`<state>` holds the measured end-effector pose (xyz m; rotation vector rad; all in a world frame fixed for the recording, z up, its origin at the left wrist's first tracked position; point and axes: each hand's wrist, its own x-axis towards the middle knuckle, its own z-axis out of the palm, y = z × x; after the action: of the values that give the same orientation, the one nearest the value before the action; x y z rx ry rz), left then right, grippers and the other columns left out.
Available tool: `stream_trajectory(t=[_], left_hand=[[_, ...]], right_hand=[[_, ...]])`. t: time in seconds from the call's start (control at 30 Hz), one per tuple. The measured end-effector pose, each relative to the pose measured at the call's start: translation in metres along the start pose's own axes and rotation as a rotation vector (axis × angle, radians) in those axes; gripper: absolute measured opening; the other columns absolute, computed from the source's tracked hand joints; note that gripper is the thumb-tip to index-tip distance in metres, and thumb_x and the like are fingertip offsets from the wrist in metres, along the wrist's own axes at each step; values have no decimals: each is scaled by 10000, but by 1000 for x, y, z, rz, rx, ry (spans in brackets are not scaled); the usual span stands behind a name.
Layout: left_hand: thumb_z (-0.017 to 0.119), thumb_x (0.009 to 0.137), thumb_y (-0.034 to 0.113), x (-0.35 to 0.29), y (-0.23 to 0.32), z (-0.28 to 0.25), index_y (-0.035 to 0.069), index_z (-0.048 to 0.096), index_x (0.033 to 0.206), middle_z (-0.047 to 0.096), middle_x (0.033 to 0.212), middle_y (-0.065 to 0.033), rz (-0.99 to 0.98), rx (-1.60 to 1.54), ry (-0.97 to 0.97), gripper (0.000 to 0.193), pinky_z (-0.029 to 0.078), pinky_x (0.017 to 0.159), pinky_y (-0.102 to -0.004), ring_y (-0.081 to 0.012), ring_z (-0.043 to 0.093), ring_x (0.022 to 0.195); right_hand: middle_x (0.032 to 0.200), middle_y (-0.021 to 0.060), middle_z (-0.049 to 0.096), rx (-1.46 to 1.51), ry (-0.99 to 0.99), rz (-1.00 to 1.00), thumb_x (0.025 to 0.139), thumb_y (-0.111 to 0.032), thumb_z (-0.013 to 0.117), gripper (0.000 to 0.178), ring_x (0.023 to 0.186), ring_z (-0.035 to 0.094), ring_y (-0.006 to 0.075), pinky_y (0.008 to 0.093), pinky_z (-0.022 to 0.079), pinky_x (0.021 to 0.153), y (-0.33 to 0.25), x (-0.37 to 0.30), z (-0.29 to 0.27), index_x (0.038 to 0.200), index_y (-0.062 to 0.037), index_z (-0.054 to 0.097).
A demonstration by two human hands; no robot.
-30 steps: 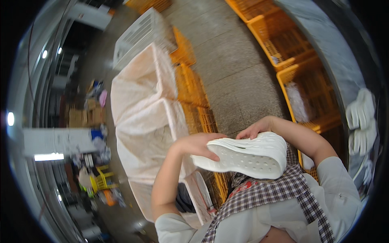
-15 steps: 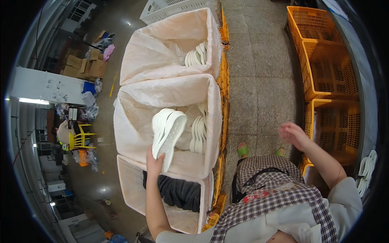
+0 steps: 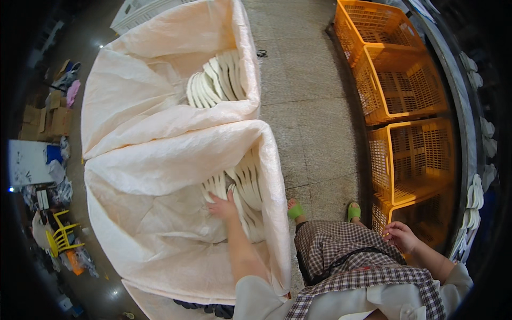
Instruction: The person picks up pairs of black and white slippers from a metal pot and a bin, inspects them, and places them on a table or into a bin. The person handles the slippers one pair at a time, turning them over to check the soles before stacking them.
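off-white shoe soles (image 3: pixel 247 184), slim and wavy-edged, nested close on edge along the right side of a pale, fabric-lined bin (image 3: pixel 154 208). at those soles, left hand (image 3: pixel 222 208) with thumb and fingers spread apart. well apart from it, near orange slatted crates (image 3: pixel 391 160), right hand (image 3: pixel 402 237) with curled fingers, contents impossible to tell.

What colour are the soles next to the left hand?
The soles are off-white, and they show best in the head view.
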<state>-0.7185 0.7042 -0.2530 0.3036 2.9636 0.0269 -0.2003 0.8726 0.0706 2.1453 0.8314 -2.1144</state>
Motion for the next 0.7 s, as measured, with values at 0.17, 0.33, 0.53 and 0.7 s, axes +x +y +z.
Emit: stream_trajectory(t=[0.17, 0.33, 0.53, 0.7], left_hand=[[521, 756, 722, 21, -38, 12, 107, 172, 1483, 279, 1433, -307, 57, 93, -311, 1014, 345, 1013, -523, -411, 356, 1295], [438, 804, 716, 45, -36, 0, 70, 172, 1479, 183, 1511, -223, 84, 307, -676, 972, 228, 1107, -496, -409, 200, 1378], [513, 811, 523, -17, 99, -85, 34, 253, 1421, 273, 1431, -242, 598, 21, -251, 824, 284, 1067, -486, -418, 288, 1300], [575, 818, 363, -99, 197, -216, 3, 320, 1371, 347, 1365, -257, 793, -325, 223, 708, 331, 1033, -478, -426, 362, 1236]], right_hand=[[935, 28, 625, -153, -74, 9, 899, -192, 614, 220, 802, 587, 112, 237, 465, 655, -2, 10, 10, 1085, -80, 573], [1027, 49, 614, -460, -188, -305, 899, -261, 631, 306, 947, 573, 138, 289, 478, 835, -6, 30, 12, 1120, -56, 581], [1087, 93, 615, -624, 177, -978, 898, -195, 587, 316, 1012, 594, 212, 349, 495, 874, -76, -48, -58, 1181, -60, 551], [933, 51, 616, -114, 875, -1330, 870, -70, 586, 147, 890, 601, 157, 298, 512, 797, -146, -128, -204, 1014, -42, 581]])
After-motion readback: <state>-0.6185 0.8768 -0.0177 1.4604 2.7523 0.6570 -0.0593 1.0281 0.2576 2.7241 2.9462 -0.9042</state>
